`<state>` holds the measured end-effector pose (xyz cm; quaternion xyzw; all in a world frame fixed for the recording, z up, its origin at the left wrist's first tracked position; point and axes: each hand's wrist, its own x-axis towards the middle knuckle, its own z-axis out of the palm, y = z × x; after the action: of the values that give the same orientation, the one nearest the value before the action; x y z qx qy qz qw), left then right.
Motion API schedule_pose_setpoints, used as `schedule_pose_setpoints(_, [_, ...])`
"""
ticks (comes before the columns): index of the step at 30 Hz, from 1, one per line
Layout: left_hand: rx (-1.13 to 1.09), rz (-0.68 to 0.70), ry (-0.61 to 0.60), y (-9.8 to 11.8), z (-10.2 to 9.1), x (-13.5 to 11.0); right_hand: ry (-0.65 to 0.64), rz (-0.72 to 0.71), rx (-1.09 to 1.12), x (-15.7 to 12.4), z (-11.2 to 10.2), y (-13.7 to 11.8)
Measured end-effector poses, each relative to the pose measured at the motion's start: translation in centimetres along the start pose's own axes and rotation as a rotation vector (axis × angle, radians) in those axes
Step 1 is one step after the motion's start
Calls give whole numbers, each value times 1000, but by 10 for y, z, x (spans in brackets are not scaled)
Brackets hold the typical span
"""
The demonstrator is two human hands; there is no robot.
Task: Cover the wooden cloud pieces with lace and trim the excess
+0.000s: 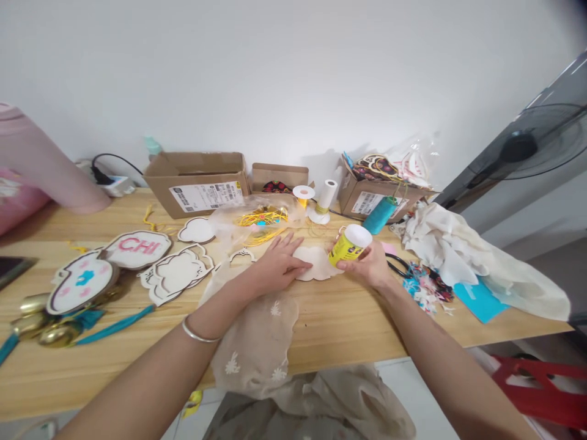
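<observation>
My right hand (369,264) grips a yellow glue stick (349,244) with a white cap end, held tilted just above the right edge of a pale cloud-shaped cutout (314,264). My left hand (279,264) lies flat on the cutout's left side, fingertips pressing on it. Sheer cream fabric with embroidered white flowers (257,342) lies under my left forearm and hangs over the table's front edge. To the left lie a cloud-shaped wooden frame (177,274) and a painted plaque lettered "CHI" (137,249).
On the wooden table (348,330) stand cardboard boxes (195,183), yellow cord in plastic (261,220), a teal spool (380,215) and black-handled scissors (398,265). Crumpled white cloth (458,256) lies right, beside a standing fan (518,146). A red stool (536,391) sits below.
</observation>
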<state>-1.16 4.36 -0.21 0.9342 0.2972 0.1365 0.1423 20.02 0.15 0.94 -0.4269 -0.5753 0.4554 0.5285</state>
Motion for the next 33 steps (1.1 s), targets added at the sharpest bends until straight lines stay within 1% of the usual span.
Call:
schedule_pose_setpoints(5, [0,1,12,-1,1,0,6,-12,-8,-1,5,-1])
schedule_pose_setpoints(9, [-24,-8,8,0,1,-2,29,14,-12,-1,5,-3])
schedule_pose_setpoints(14, [-28,-9,9,1,0,-2,6,-7,3,-1,7,-3])
schedule_pose_setpoints(20, [-12,-20,-13,2,-2,-2,8,3,-3,-1,7,-5])
schedule_pose_setpoints(24, [5,-11,-5,2,-2,-2,23,-8,-35,0,3,-3])
schedule_pose_setpoints(28, [1,-23,-12,3,-2,-2,40,12,-72,-1,-4,-4])
schedule_pose_setpoints(33, [1,-15,-9,2,-3,-1,22,0,-70,-1,-6,-5])
